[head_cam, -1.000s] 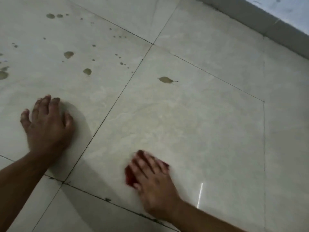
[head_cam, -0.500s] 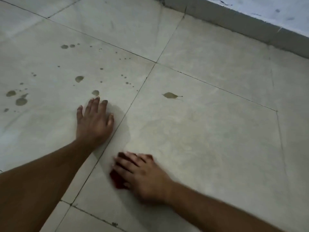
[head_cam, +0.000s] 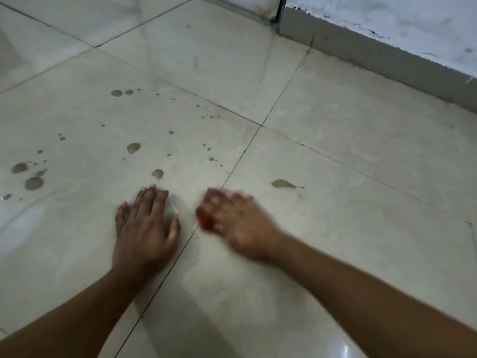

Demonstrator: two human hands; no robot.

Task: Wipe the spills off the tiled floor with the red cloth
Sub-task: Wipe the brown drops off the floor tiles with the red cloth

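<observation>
Your right hand [head_cam: 240, 223] moved the red cloth [head_cam: 205, 221] up beside your left hand [head_cam: 145, 228], fingers pressing it; left lay flat on the floor [head_cam: 335, 177].

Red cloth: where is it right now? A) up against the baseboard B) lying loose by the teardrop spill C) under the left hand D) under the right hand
D: the red cloth shows only as a red patch poking out from beneath the blurred right hand; the left hand lies flat on bare tile with nothing under it.
</observation>
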